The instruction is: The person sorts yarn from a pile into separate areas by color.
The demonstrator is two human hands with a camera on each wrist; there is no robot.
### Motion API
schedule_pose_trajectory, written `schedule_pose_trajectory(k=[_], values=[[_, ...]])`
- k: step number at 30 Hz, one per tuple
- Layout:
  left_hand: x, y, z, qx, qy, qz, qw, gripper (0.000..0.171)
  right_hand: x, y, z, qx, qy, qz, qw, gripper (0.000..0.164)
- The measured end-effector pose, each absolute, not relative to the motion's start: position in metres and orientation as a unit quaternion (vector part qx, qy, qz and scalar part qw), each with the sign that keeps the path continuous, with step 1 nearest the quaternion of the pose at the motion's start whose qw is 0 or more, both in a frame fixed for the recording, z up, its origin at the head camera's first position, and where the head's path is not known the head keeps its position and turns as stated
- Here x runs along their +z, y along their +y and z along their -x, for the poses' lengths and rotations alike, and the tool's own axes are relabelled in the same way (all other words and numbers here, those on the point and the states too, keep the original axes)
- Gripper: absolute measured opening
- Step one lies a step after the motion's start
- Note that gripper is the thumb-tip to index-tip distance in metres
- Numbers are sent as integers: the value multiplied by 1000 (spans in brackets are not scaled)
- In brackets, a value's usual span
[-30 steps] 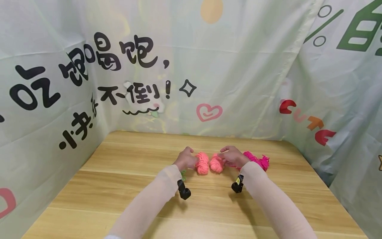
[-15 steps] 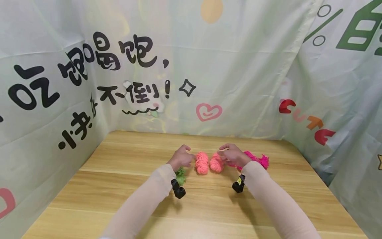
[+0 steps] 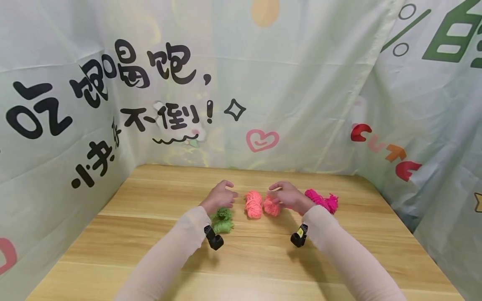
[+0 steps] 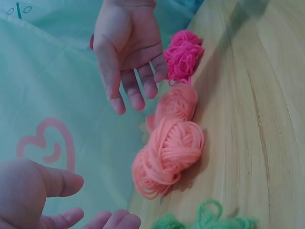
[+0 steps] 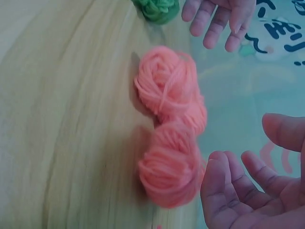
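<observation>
Two coral yarn skeins lie side by side on the wooden table: the left skein and the right skein. My left hand is held to the left of them, fingers loosely bent and holding nothing. Just below it lies a green yarn bundle, partly covered by the wrist in the head view. My right hand hovers beside the right coral skein, its fingers relaxed and apart from the yarn. Beyond that hand lies a magenta yarn bundle, partly hidden by the forearm in the head view.
The wooden table ends against a printed cloth backdrop at the back and both sides. A small black wrist camera hangs from the left sleeve, and another black camera from the right one.
My left hand has moved left, away from the left coral skein, uncovering the green yarn. The right hand stays by the right skein with little movement. The head view has shifted slightly.
</observation>
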State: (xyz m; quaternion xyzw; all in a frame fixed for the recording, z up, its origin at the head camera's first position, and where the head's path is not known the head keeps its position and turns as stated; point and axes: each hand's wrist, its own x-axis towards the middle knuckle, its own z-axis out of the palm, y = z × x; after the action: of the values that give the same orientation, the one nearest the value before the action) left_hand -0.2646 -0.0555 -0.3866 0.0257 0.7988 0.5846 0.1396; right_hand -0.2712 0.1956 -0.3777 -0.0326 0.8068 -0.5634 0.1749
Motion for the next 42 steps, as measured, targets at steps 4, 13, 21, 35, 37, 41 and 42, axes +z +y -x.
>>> schedule_pose_trajectory(k=[4,13,21,35,37,41,42], values=[[-386,-62,262,582,801,-29,139,47,-379,191,267,-562,807,45,176,38],[-388,-76,260,578,803,-40,137,46,-386,178,259,-567,797,76,192,38],[-386,-84,257,560,816,-47,137,45,-389,166,249,-550,808,87,194,34],[-393,-99,257,515,845,-62,128,42,-397,147,236,-566,785,122,219,32],[-393,-100,257,506,851,-63,126,42,-399,144,236,-571,781,122,222,30],[-394,-100,255,481,866,-67,124,43,-403,139,234,-573,779,122,222,29],[-394,-100,254,474,869,-69,125,43,-405,138,233,-571,780,122,223,30]])
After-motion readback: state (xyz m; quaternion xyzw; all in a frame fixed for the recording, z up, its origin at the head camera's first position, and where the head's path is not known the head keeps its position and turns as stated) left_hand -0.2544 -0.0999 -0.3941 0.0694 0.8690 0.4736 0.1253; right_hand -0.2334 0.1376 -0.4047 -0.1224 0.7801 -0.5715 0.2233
